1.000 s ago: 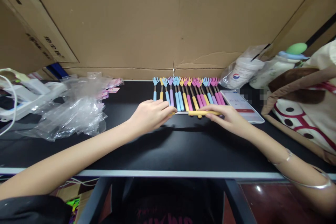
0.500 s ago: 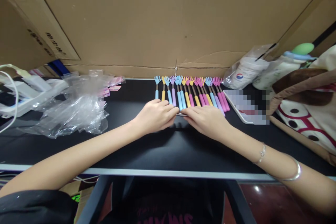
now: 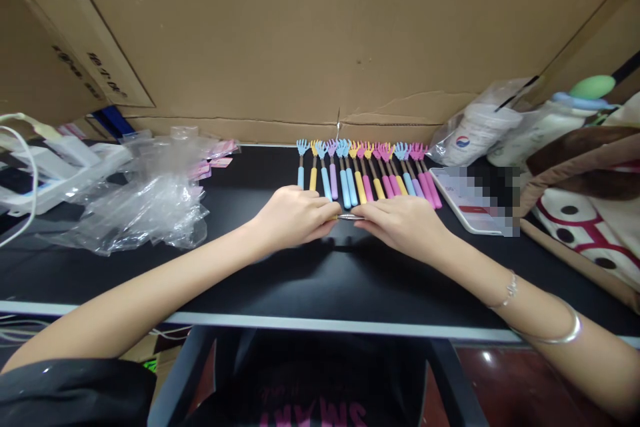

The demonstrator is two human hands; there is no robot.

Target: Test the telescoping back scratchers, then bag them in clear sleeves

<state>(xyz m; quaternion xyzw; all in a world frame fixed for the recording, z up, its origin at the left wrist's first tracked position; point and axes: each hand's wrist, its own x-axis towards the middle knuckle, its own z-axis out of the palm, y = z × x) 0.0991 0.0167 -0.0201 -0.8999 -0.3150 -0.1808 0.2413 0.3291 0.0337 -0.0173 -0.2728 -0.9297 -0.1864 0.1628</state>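
Between my two hands shows a short stretch of a thin, shiny metal rod (image 3: pixel 351 217); both its ends are hidden in my fingers. My left hand (image 3: pixel 299 213) is closed round its left part. On the other side, my right hand (image 3: pixel 400 223) is closed on the right part. Just beyond my hands lies a row of back scratchers (image 3: pixel 349 180) with small hand-shaped heads pointing away from me. Their handles are blue, yellow, purple and pink, and my hands cover some of the handle ends.
Clear plastic bags (image 3: pixel 165 207) are heaped on the black table (image 3: pixel 300 280) at left, beside a white power strip (image 3: pixel 65 180). At right are a phone (image 3: pixel 467 203), a bagged cup (image 3: pixel 480 133), a bottle (image 3: pixel 560 127) and a fabric bag (image 3: pixel 595 213). Cardboard (image 3: pixel 280 33) stands behind.
My hands have drawn slightly apart, and more of the metal rod shows between them. The whole view has shifted a little.
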